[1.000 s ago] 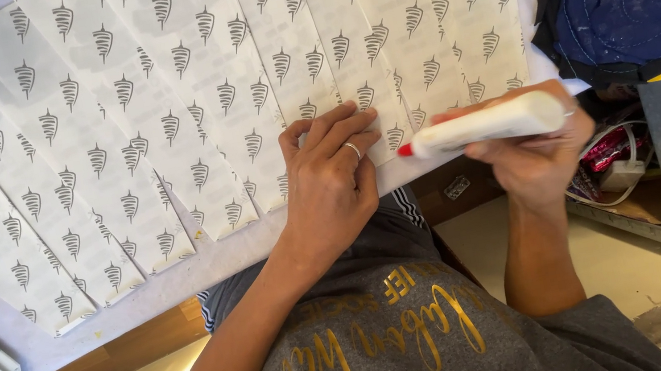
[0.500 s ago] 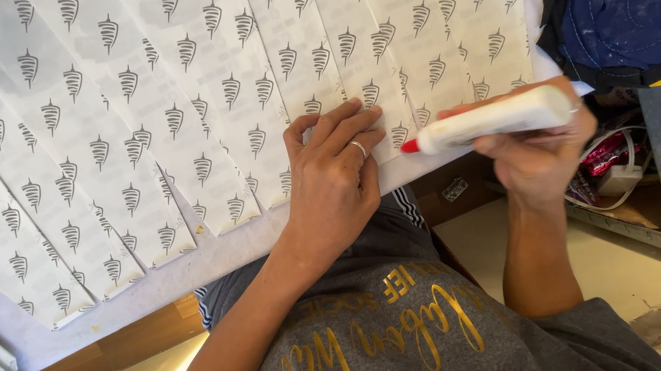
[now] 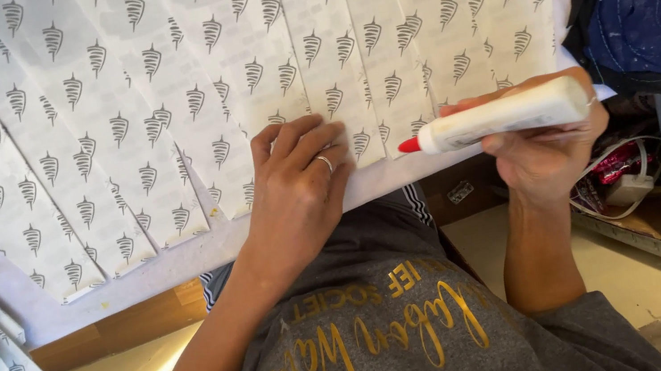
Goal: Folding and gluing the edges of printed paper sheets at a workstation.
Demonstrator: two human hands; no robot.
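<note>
I am gluing the near edges of the overlapped printed paper sheets (image 3: 239,75) on the worktop (image 3: 146,318). My left hand (image 3: 295,192) lies flat, fingers together, pressing them; my right hand (image 3: 541,148) is clamped on the glue bottle (image 3: 504,114), red tip just beside that hand. Next, I judge, comes a steady bead.

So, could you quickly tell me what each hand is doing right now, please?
Left hand: open, fingers pressing flat on the printed paper sheets.
Right hand: closed around a white glue bottle.

Right hand (image 3: 547,152) around glue bottle (image 3: 504,115) (red-tipped)
</note>
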